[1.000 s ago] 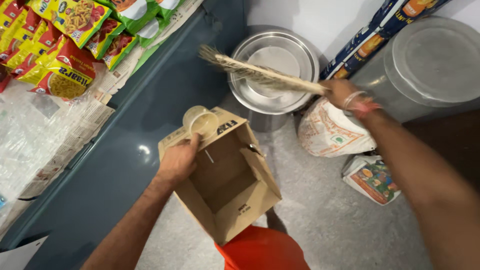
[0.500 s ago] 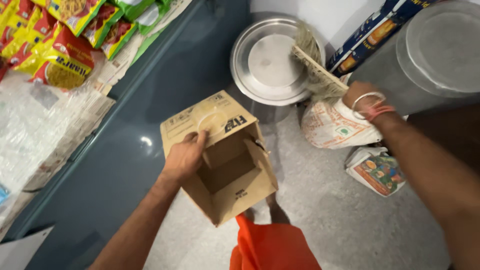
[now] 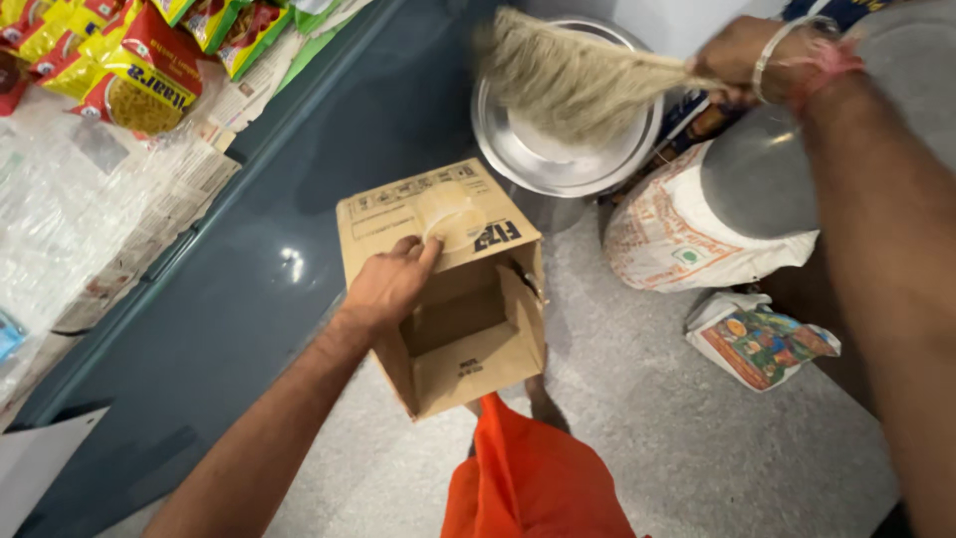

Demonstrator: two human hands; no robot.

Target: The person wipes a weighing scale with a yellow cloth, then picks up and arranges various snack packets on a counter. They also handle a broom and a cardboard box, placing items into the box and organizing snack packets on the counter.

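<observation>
**Box in one hand, broom in the other**

The cardboard box is plain brown corrugated board, open at the end facing the camera, its flaps folded out and a strip of clear tape across the top panel. The broom is a soft fan of pale, dry grass bristles, blurred in the picture. Behind it stands a round steel container with a shiny lid, and to its right a white printed sack bulges under a grey lid. A small printed packet lies on the floor, which is speckled grey stone. Along the left runs a dark blue-grey glossy panel, with newspaper and bright yellow and red snack packets above it.

The left hand grips the box by its top edge, thumb on the panel, fingers curled inside, holding it above the floor. The right hand is clenched around the broom's handle, bristles raised over the steel container.
</observation>
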